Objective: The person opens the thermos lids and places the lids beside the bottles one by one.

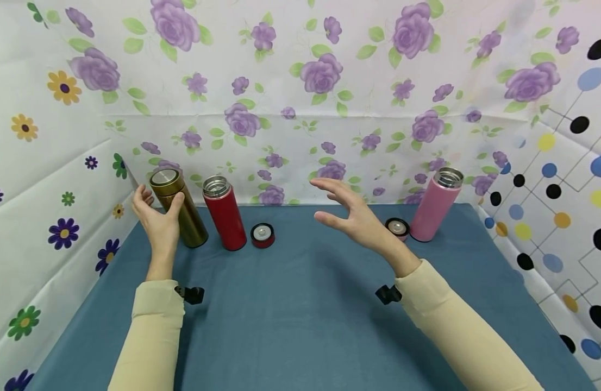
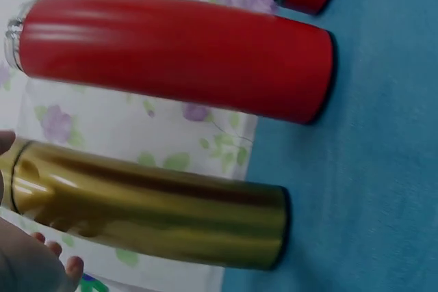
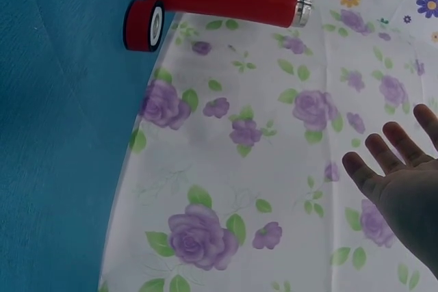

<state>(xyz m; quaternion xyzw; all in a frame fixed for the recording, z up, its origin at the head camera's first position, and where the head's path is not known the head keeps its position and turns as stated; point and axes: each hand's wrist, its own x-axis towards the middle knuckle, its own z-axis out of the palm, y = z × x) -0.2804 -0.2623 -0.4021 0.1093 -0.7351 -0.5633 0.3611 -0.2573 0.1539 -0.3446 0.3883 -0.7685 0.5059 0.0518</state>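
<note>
A gold thermos bottle [image 1: 187, 217] with its lid on stands at the back left of the table. My left hand [image 1: 158, 220] is spread around its upper part, thumb on one side and fingers on the other. In the left wrist view, finger reflections show on the gold bottle [image 2: 150, 203], and the fingertips look slightly apart from it. Just right of it stands a red thermos bottle [image 1: 225, 217] without its lid; a red lid [image 1: 262, 235] lies beside it, inner side up. My right hand [image 1: 351, 217] hovers mid-air with fingers spread, holding nothing.
On the right an uncapped pink thermos bottle [image 1: 436, 206] stands near the back edge. Its neighbouring lid [image 1: 397, 227] lies inner side up, partly behind my right forearm. A blue cloth [image 1: 290, 320] covers the table, with a flowered sheet [image 1: 290, 146] hanging behind.
</note>
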